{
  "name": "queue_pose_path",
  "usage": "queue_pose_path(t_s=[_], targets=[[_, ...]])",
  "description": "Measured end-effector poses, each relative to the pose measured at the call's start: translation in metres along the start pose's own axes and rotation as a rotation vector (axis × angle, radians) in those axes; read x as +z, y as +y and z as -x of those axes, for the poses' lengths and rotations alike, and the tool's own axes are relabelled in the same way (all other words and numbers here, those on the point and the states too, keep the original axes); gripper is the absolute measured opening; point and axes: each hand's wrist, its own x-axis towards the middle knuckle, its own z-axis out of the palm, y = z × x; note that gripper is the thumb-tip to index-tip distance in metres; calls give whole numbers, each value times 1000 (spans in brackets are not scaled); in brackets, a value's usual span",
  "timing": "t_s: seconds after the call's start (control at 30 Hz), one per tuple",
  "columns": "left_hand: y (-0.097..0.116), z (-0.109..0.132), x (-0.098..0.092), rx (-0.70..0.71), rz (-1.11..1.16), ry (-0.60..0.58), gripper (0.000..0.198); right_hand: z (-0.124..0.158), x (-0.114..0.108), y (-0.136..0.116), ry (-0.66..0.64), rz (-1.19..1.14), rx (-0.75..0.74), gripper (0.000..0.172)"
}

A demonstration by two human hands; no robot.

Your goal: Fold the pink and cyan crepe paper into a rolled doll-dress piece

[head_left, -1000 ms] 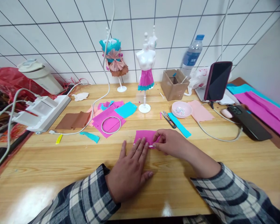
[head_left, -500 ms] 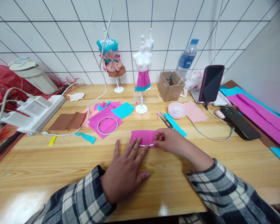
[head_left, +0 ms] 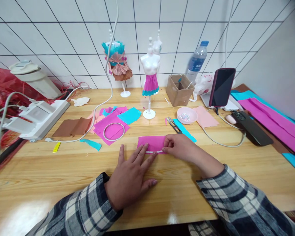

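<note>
A small magenta paper piece [head_left: 151, 143] lies flat on the wooden table [head_left: 64, 170] in front of me, with a thin white strip [head_left: 154, 152] along its near edge. My left hand [head_left: 131, 177] lies flat with fingers spread, its fingertips pressing the paper's near edge. My right hand [head_left: 180, 149] is closed in a pinch on the right end of the white strip at the paper's right side. Both sleeves are plaid.
Behind the paper stand two small mannequins, one in a magenta skirt [head_left: 150, 83], one in a teal and pink dress [head_left: 116, 62]. Snips [head_left: 173, 125], a pink bead dish [head_left: 186, 115], a cardboard box [head_left: 180, 89], a phone on a stand [head_left: 222, 87], paper scraps and a power strip [head_left: 36, 118] lie around.
The view shifted slightly between the first frame and now. My right hand has drawn the white strip a little along the paper's near edge; my left hand stays pressed flat.
</note>
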Motion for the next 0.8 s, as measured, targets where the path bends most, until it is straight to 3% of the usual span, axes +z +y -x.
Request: queue_pose_path(t_s=[0.57,0.8], targets=[[1,1,2,-4,-51,42,73,3,-5,-2,3,108,25,8],[2,1,3,-26,-23,2,73,1,-7,2,0,98,44,6]])
